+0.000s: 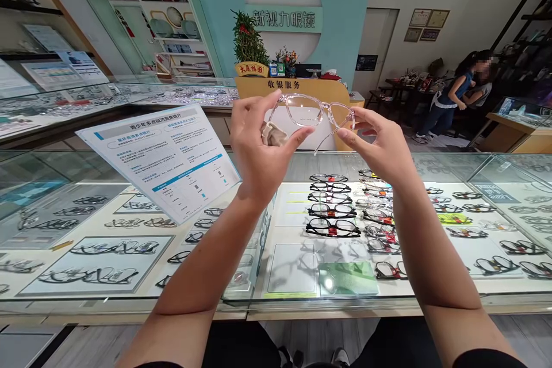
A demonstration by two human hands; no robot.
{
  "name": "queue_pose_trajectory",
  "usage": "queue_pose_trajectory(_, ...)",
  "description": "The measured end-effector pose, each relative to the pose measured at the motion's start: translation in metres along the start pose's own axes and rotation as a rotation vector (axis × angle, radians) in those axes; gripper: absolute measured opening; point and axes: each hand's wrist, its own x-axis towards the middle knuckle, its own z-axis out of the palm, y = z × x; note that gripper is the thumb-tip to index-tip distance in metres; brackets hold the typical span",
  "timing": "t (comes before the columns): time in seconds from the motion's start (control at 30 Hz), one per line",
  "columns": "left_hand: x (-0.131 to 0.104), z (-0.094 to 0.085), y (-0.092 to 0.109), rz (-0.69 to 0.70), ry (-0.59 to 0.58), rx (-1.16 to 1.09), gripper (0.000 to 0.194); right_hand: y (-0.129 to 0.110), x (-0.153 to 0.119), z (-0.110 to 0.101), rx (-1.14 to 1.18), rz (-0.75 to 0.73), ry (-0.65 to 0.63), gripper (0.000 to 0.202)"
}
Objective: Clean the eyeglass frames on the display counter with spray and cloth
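Both hands hold a pair of clear-framed eyeglasses (pixel 324 108) raised above the glass display counter. My left hand (pixel 261 138) grips the glasses' left end between fingers and thumb, and a crumpled beige cloth (pixel 275 134) is tucked in its palm. At the other end, my right hand (pixel 379 141) pinches the frame near the right lens. One thin temple hangs down at a slant below the right lens. Beneath my hands, a column of black-framed glasses (pixel 333 228) with red tags lies inside the counter.
A printed lens sheet (pixel 168 158) stands tilted on the glass countertop (pixel 293 168), left of my arm. Beyond is a wooden cashier desk (pixel 248 87) with a potted plant (pixel 249 40). Two people (pixel 457 89) stand at the back right. More eyeglasses (pixel 103 274) fill the case.
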Motion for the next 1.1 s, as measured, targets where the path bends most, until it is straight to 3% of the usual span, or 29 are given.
queue_pose_trajectory(0.43,0.0047,-0.0047,0.0090,-0.107,-0.019,0.010,0.072,0.0018,0.0001,0.0008,-0.019,-0.053,0.012,0.053)
queue_pose_trajectory(0.63,0.0063,-0.0051,0.0048,-0.142,-0.080,-0.048,0.074,0.0008,0.0003,-0.0003,-0.014,-0.052,0.081,0.060)
queue_pose_trajectory(0.8,0.0076,-0.0051,0.0040,-0.111,-0.058,-0.008,0.074,0.0003,0.0005,-0.0005,-0.025,-0.060,0.116,0.062)
queue_pose_trajectory(1.1,0.0055,-0.0038,0.0001,-0.131,-0.105,-0.046,0.074,0.0031,-0.0010,0.0000,-0.110,-0.189,0.183,0.069)
